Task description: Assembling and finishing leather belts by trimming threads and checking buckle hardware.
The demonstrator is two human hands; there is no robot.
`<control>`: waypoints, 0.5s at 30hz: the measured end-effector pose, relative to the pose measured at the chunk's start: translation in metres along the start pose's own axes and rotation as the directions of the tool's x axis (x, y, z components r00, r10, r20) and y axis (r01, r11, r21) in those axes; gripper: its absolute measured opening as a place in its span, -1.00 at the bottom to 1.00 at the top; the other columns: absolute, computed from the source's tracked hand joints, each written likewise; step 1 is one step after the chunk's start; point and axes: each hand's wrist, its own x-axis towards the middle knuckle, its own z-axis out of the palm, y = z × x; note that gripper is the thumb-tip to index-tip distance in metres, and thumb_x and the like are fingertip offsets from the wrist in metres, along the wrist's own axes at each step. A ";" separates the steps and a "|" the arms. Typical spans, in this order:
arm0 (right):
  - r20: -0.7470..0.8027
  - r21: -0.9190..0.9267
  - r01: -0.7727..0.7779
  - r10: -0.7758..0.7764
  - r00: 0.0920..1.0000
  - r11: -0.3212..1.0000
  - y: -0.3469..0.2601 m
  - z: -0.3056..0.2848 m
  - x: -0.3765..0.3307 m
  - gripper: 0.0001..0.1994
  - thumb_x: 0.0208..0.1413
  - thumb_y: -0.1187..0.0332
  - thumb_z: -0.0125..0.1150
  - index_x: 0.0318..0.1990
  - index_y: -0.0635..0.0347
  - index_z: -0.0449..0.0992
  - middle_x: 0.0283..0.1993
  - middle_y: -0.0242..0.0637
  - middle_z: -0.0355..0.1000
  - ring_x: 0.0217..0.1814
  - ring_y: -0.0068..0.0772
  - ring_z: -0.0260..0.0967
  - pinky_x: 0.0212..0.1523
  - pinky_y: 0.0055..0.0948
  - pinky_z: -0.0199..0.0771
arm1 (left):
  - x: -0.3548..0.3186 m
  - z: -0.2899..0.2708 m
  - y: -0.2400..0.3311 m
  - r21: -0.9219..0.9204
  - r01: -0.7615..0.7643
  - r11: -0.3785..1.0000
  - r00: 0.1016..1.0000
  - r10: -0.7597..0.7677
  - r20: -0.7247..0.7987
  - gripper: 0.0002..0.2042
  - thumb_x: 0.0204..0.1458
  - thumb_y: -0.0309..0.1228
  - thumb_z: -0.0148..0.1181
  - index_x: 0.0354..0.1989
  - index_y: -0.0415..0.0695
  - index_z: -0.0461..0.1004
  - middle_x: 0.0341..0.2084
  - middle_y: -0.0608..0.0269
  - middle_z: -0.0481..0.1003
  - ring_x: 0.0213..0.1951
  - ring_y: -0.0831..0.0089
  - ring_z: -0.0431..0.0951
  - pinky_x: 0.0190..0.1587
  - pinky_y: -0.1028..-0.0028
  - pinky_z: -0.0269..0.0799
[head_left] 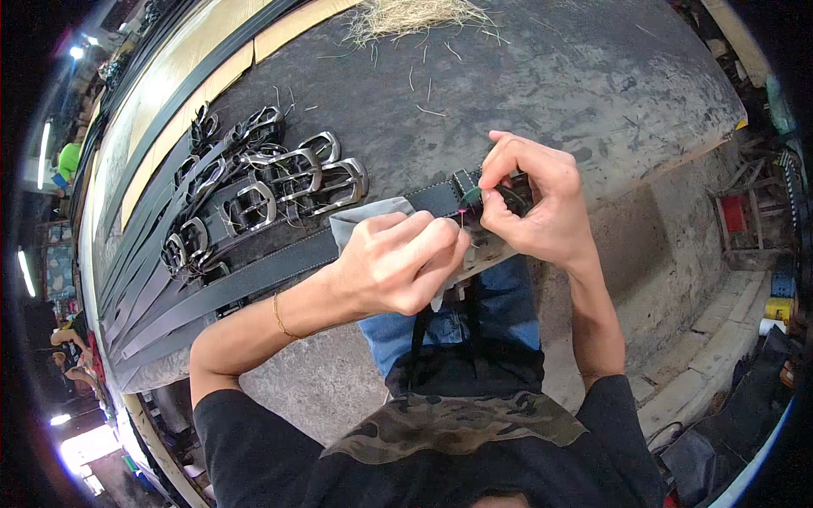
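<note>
A black leather belt [313, 254] with light edge stitching runs from the lower left, along the table's near edge, to my hands. Near its right end is a belt keeper loop [463, 184]. My left hand [402, 258] is closed over the belt, a small pink-red tip [462, 212] showing by its fingertips; what it grips is hidden. Beneath that hand lies a grey cloth [362, 218]. My right hand [538, 195] is closed in a pinch at the belt's end, next to a small dark green piece [471, 197]; its fingers hide what they hold.
Several belts with metal buckles [254, 205] lie bunched on the left of the dark table [550, 76]. A heap of straw-coloured strands [411, 19] sits at the far side. More long black straps [212, 59] lie along the far left edge. A stool [749, 216] stands at right.
</note>
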 end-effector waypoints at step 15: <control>-0.322 0.349 -0.106 0.225 0.920 0.931 0.003 0.009 -0.002 -0.89 -0.06 0.70 0.14 -0.37 0.32 0.44 -0.34 -0.37 0.39 -0.27 -0.62 0.34 -0.19 -0.58 0.40 | 0.021 -0.016 -0.035 0.122 0.381 0.916 0.906 -0.344 -0.247 -0.74 -0.34 -0.63 0.30 -0.36 -0.24 0.53 -0.44 0.15 0.41 -0.49 0.36 0.49 -0.52 0.40 0.43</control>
